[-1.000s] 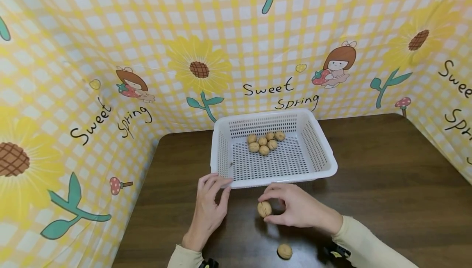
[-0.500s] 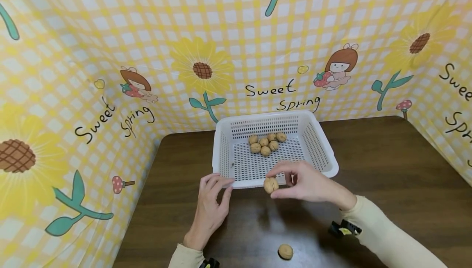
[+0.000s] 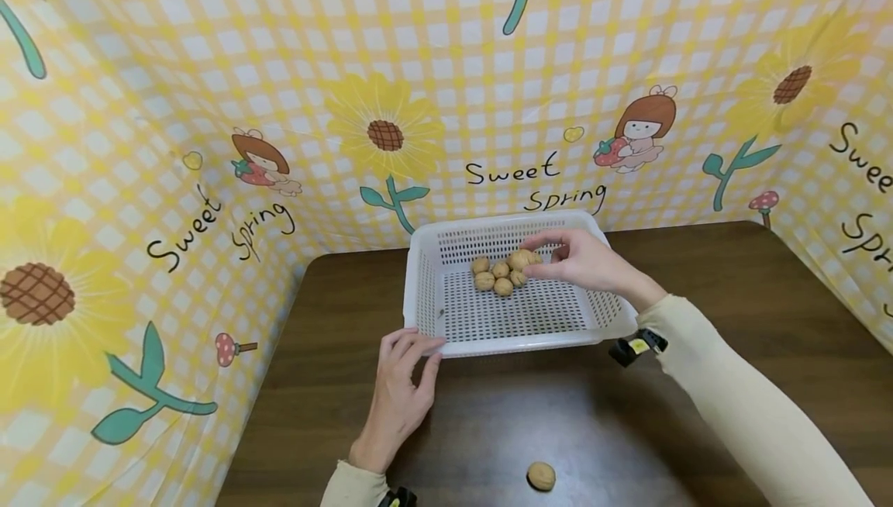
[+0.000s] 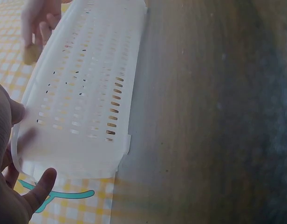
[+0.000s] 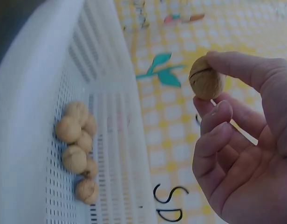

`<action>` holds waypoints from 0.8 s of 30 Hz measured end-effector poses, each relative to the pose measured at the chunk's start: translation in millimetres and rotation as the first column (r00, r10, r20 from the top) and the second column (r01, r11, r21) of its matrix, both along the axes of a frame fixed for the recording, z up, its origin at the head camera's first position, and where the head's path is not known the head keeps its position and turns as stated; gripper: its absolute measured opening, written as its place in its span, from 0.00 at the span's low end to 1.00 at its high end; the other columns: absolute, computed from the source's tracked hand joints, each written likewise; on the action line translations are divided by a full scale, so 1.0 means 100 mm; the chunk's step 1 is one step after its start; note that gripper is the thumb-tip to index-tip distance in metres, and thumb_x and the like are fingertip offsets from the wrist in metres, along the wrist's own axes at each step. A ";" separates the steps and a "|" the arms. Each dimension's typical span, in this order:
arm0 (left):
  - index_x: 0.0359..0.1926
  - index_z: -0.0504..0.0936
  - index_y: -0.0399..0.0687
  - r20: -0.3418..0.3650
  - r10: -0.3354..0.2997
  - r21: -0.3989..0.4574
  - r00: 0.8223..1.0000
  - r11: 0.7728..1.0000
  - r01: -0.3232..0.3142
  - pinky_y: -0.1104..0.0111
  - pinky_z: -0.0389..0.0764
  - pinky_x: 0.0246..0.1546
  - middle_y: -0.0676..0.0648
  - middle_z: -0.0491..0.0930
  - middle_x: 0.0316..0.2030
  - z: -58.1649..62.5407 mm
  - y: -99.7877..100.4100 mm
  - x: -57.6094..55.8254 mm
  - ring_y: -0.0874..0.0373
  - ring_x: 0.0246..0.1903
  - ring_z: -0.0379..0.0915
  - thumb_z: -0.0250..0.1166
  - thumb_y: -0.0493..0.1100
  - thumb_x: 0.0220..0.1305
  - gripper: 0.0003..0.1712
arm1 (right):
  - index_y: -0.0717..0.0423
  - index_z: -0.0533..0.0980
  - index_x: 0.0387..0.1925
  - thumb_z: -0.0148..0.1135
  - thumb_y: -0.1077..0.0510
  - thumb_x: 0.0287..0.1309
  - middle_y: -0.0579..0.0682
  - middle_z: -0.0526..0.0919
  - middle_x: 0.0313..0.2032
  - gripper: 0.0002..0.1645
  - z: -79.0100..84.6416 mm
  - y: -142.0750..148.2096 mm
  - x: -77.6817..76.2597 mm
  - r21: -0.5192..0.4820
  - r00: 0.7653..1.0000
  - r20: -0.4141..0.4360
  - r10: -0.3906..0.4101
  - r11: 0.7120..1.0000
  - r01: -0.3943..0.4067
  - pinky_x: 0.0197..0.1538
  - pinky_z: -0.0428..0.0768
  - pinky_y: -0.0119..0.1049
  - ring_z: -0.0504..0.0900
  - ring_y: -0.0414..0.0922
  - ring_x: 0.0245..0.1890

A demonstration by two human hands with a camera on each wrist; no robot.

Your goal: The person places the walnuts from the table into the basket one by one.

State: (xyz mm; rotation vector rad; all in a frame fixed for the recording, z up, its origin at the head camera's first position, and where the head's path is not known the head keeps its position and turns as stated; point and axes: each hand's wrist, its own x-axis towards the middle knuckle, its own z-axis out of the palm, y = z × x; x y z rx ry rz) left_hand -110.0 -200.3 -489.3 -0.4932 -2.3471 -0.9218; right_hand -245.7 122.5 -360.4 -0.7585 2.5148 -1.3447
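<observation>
Between thumb and fingertips, my right hand (image 3: 589, 260) pinches a walnut (image 5: 206, 79). In the head view that hand is over the white plastic basket (image 3: 530, 344), and its walnut overlaps the cluster there. The right wrist view shows the held walnut up in the air, apart from the others. Several walnuts (image 3: 484, 281) lie bunched on the basket floor towards the back. My left hand (image 3: 401, 394) holds the basket's front left corner, fingers over the rim and thumb near the outer wall. One more walnut (image 3: 540, 476) lies on the table near me.
A dark wood table (image 3: 474, 422) carries the basket. Behind it and along both sides hangs a yellow checked cloth (image 3: 446, 88) with sunflowers and lettering. Black straps with small devices (image 3: 638, 346) sit at my wrists.
My right hand has lifted its walnut from above the table in front of the basket, moving up and away over the basket. The left hand stays on the corner.
</observation>
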 end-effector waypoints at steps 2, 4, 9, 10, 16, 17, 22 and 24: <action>0.52 0.90 0.52 0.001 0.000 0.002 1.000 1.000 0.000 0.53 0.72 0.66 0.50 0.87 0.46 0.01 0.00 0.01 0.45 0.63 0.73 0.69 0.37 0.72 0.11 | 0.52 0.82 0.64 0.74 0.49 0.66 0.55 0.87 0.60 0.28 -0.01 -0.01 -0.11 0.015 1.000 0.014 -0.025 1.000 0.025 0.38 0.82 0.34 0.86 0.41 0.33; 0.51 0.90 0.52 -0.010 0.000 0.002 1.000 1.000 0.000 0.52 0.72 0.66 0.50 0.87 0.46 0.01 0.00 0.01 0.44 0.62 0.73 0.69 0.37 0.71 0.11 | 0.52 0.81 0.66 0.73 0.46 0.67 0.55 0.84 0.65 0.30 -0.02 -0.02 -0.21 0.032 0.999 0.020 -0.051 0.998 0.050 0.46 0.85 0.38 0.90 0.46 0.44; 0.51 0.90 0.52 -0.027 -0.004 -0.006 1.000 1.000 0.004 0.52 0.72 0.66 0.50 0.87 0.46 0.02 0.00 0.01 0.44 0.62 0.73 0.70 0.37 0.70 0.11 | 0.49 0.80 0.67 0.71 0.43 0.68 0.54 0.83 0.65 0.31 -0.12 -0.01 -0.46 0.072 0.992 0.047 -0.121 0.991 0.117 0.39 0.84 0.41 0.85 0.51 0.43; 0.51 0.90 0.52 -0.021 -0.004 -0.003 1.000 1.000 0.004 0.52 0.72 0.66 0.50 0.87 0.46 0.02 0.00 0.01 0.44 0.62 0.73 0.69 0.37 0.71 0.11 | 0.50 0.80 0.67 0.71 0.43 0.68 0.54 0.83 0.65 0.31 -0.16 -0.01 -0.51 0.075 0.990 0.052 -0.133 0.989 0.129 0.36 0.83 0.40 0.83 0.51 0.40; 0.50 0.90 0.54 -0.037 0.003 -0.021 0.999 1.000 -0.004 0.49 0.75 0.63 0.51 0.87 0.46 -0.01 -0.01 0.00 0.45 0.61 0.73 0.71 0.36 0.69 0.12 | 0.51 0.78 0.69 0.71 0.45 0.68 0.55 0.82 0.66 0.32 -0.38 -0.02 -0.67 0.090 0.975 0.080 -0.208 0.976 0.200 0.34 0.80 0.36 0.82 0.50 0.38; 0.50 0.90 0.54 -0.037 0.005 -0.024 0.999 1.000 -0.006 0.49 0.75 0.63 0.51 0.87 0.46 -0.02 -0.01 0.00 0.45 0.61 0.73 0.71 0.36 0.69 0.12 | 0.50 0.78 0.69 0.71 0.44 0.68 0.55 0.82 0.66 0.32 -0.41 -0.03 -0.68 0.088 0.972 0.086 -0.217 0.974 0.210 0.35 0.80 0.37 0.82 0.50 0.39; 0.50 0.90 0.54 -0.042 0.005 -0.021 0.999 1.000 -0.006 0.50 0.74 0.63 0.51 0.87 0.46 -0.02 -0.01 0.00 0.43 0.60 0.74 0.70 0.36 0.69 0.12 | 0.51 0.78 0.70 0.71 0.44 0.68 0.56 0.81 0.67 0.33 -0.52 -0.07 -0.74 0.068 0.968 0.105 -0.229 0.973 0.222 0.43 0.83 0.42 0.83 0.51 0.44; 0.50 0.90 0.53 -0.047 0.003 -0.023 0.999 1.000 -0.004 0.50 0.73 0.64 0.51 0.87 0.46 -0.01 -0.01 0.00 0.42 0.60 0.74 0.70 0.36 0.69 0.12 | 0.53 0.78 0.70 0.71 0.45 0.68 0.58 0.82 0.67 0.33 -0.54 -0.08 -0.75 0.084 0.968 0.113 -0.225 0.973 0.216 0.46 0.84 0.45 0.83 0.54 0.47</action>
